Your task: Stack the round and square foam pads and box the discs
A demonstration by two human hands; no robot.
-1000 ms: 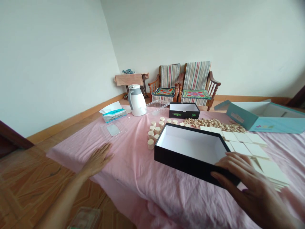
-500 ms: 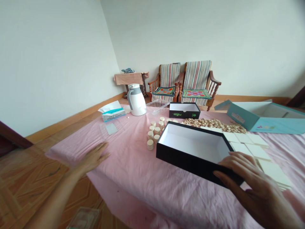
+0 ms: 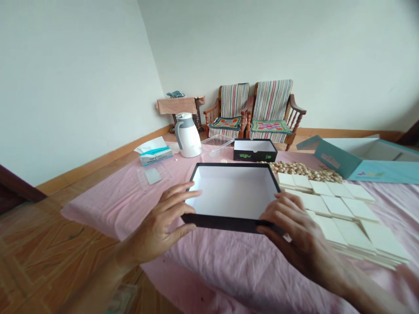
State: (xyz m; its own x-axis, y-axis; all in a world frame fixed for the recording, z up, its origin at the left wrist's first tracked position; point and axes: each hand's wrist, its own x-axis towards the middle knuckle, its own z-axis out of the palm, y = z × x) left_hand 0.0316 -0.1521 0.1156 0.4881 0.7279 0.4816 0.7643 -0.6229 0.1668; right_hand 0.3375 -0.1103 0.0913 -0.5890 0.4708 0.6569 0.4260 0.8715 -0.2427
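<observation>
In the middle of the head view is a black box [image 3: 229, 192] with a white inside and nothing in it. My left hand [image 3: 160, 222] is at its near left corner, fingers over the rim and thumb against the front wall. Its near right corner is in my right hand [image 3: 294, 226], fingers bent over the edge and thumb in front. The box hides most of the small round-lidded containers behind it; one pale lid [image 3: 223, 161] shows past its far edge. Right of the box lie stacks of flat cream squares [image 3: 340, 205].
A pink cloth [image 3: 209, 257] covers the table. Behind stand a white jug [image 3: 190, 139], a tissue box [image 3: 155, 152], a clear plastic tray [image 3: 218, 144] and a smaller black box [image 3: 255, 155]. Pistachio-like nuts [image 3: 301, 170] are heaped beside a light blue box [image 3: 376, 168].
The black box has moved left and turned squarer to me, now in front of the small containers. My left hand has come from the cloth onto its left corner; my right hand kept hold.
</observation>
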